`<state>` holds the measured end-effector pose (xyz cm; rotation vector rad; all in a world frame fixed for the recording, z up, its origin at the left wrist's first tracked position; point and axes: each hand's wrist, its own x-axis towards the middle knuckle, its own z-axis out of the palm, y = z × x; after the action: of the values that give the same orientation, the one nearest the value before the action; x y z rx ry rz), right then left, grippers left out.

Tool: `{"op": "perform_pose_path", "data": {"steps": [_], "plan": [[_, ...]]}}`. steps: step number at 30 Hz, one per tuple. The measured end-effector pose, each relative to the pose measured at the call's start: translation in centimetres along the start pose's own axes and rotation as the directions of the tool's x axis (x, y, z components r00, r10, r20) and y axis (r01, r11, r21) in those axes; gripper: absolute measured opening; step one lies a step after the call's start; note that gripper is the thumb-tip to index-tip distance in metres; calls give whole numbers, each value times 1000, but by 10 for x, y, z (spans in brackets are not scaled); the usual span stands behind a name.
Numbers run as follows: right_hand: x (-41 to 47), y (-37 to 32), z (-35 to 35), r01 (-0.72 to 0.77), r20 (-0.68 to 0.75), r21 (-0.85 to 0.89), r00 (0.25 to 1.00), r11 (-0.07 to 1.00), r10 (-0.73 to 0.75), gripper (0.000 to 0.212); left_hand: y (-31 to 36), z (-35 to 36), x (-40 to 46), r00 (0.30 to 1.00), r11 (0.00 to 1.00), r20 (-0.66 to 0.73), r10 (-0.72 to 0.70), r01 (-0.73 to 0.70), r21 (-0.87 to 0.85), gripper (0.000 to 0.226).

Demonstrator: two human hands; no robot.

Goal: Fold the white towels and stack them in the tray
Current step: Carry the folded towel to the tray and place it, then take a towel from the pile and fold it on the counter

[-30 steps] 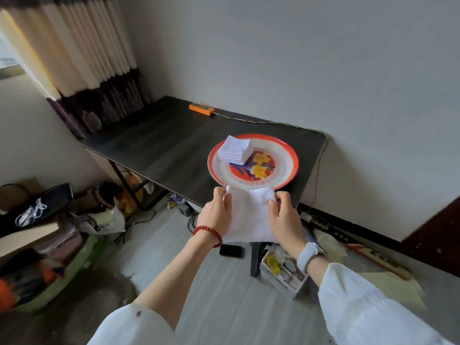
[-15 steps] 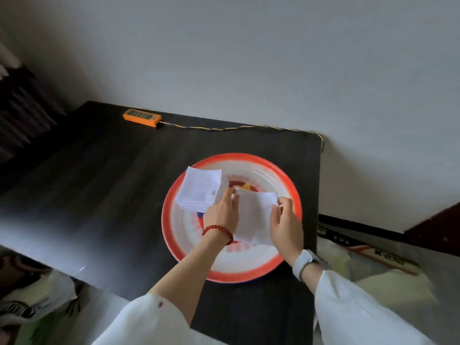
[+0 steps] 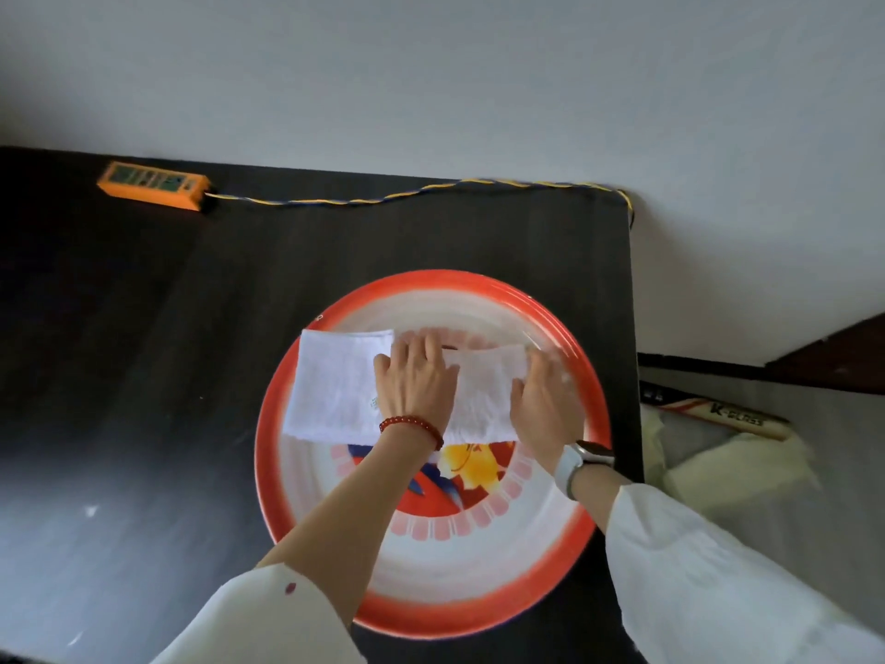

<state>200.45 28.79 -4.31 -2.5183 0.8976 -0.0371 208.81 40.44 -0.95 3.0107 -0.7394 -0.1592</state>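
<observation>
- Step in hand: a folded white terry towel (image 3: 481, 397) lies in the round red-rimmed enamel tray (image 3: 431, 611), just beside the stack of folded white towels (image 3: 337, 385) at the tray's far left rim.
- Left hand (image 3: 415, 383): fingers straight, flat on the towel's left edge; nothing gripped.
- Right hand (image 3: 546, 404): spread on the right edge; blurred, but apparently pressing, not pinching.
- Next move, by judgement: lift the soft, limp cloth onto the stack, edges squared.
- Tray glossy, floral centre, on a matt black table (image 3: 143, 352).
</observation>
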Motion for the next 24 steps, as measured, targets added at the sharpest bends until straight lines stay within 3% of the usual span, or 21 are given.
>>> {"op": "perform_pose_path", "data": {"steps": [2,3,5,6,10,13,15,19,22,24], "plan": [[-10,0,-4,139,-69,-155,986,978,-151,45,0,0,-8,986,989,-93,141,-137,47,46],[-16,2,-3,215,-89,-207,967,954,-237,46,0,3,-14,971,970,-70,229,-222,98,46],[-30,5,2,325,-39,-268,937,907,-347,47,-2,14,-26,921,916,152,359,-379,132,53],[-36,7,7,349,17,-299,932,888,-361,46,-4,16,-28,894,905,283,348,-399,148,57],[-45,14,19,262,223,-405,957,876,-183,55,-9,28,-28,861,878,407,303,-419,233,63],[-45,11,19,249,256,-419,955,873,-149,61,-10,23,-24,843,856,436,315,-451,253,64],[-46,3,11,264,271,-362,947,894,-170,64,-10,14,-23,838,866,434,331,-452,212,63],[-52,-5,-35,207,167,-95,968,974,-189,41,-1,-24,-20,849,882,365,382,-453,132,53],[-64,9,-101,62,71,131,995,989,-71,41,36,-73,-15,841,879,304,447,-476,25,47],[-80,35,-152,-59,19,182,998,982,56,36,81,-105,-18,817,853,250,519,-516,-84,43]]}}
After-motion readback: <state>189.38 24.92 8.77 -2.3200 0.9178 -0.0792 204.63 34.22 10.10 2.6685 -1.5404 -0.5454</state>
